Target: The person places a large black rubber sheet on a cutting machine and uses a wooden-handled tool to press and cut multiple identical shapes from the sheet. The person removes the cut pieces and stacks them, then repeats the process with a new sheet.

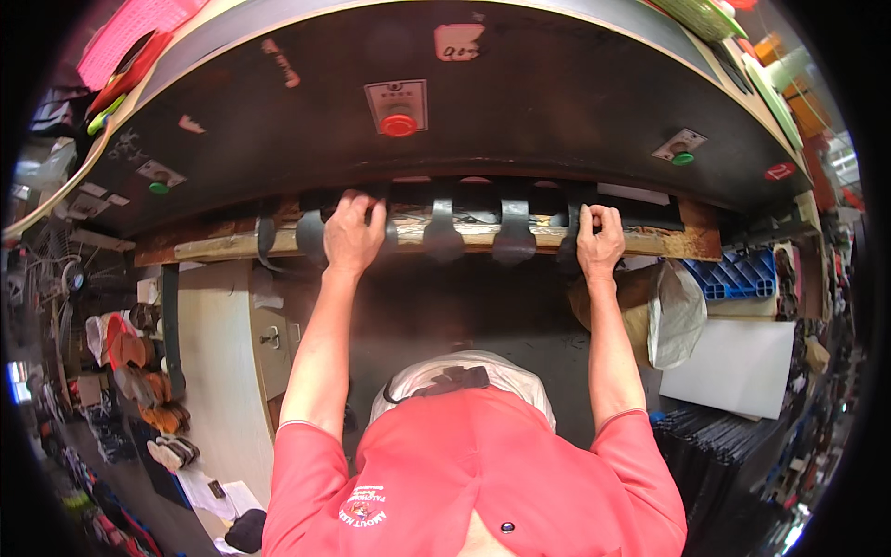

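A black flexible sheet with cut-out gaps point(515, 216) hangs over the front wooden edge point(651, 242) of a machine bed, its rounded strips drooping toward me. My left hand point(353, 233) is on the left part of the sheet, thumb and forefinger pinching near a strip; its fingertips are slightly blurred. At the right, my right hand point(601, 240) grips the outermost strip between thumb and bent fingers. The sheet's far side disappears beneath the machine's black front panel point(529, 104). Through the gaps, a worn, scarred board surface shows.
On the panel are a red mushroom button point(398, 125) and two green buttons, left point(159, 187) and right point(683, 159). A sack point(675, 313), blue plastic crate point(738, 275) and white board point(731, 365) stand right. Left are a cabinet point(216, 334), several shoes point(143, 383) and a fan point(73, 275).
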A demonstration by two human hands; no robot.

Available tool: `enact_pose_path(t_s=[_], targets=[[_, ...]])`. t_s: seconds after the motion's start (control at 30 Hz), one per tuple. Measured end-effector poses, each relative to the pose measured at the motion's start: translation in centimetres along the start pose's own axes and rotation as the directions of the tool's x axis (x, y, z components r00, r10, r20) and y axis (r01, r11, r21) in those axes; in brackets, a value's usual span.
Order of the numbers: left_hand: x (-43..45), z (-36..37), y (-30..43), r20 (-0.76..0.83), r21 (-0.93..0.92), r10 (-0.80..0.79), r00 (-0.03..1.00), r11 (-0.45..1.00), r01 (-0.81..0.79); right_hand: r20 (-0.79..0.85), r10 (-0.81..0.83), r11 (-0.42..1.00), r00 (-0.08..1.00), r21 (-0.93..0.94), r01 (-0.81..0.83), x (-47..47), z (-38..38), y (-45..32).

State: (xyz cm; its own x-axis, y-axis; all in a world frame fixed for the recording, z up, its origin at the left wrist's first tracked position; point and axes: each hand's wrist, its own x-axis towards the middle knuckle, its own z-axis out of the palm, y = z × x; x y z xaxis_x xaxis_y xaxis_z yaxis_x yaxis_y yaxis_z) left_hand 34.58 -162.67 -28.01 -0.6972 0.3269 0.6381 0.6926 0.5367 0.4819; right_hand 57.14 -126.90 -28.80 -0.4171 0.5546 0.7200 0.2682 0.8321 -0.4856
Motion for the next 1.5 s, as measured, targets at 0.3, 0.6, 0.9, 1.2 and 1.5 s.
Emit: enact_pose_path(t_s=[0.3,0.6,0.9,1.2,1.5], targets=[[-0.7,0.4,-0.7,0.065,0.007,-0.082,0.995,0.997,0.082,0.093,-0.034,0.998,0.995,0.048,0.03,-0.7,-0.1,1.3],[-1.2,0.1,-0.4,0.01,-0.087,-0.049,0.999,0.995,0.05,0.339,0.212,0.967,0.916,0.064,-0.248,-0.2,-0.6,5.4],[-2.5,-2.8,1.7,0.113,-0.203,-0.1,0.989,0.972,0.122,0.354,-0.113,0.972,0.928,-0.155,0.177,5.1,0.0,-2.9],[-1.2,-6.7,2.6,0.314,-0.26,-0.221,0.923,0.915,0.308,0.599,-0.165,0.986,0.784,0.108,0.126,11.6,2.4,-15.3],[11.8,0.6,-3.6,0.122,-0.064,-0.051,0.991,0.996,0.06,0.779,-0.459,0.878,0.427,0.325,0.351,12.0,11.9,-17.9]])
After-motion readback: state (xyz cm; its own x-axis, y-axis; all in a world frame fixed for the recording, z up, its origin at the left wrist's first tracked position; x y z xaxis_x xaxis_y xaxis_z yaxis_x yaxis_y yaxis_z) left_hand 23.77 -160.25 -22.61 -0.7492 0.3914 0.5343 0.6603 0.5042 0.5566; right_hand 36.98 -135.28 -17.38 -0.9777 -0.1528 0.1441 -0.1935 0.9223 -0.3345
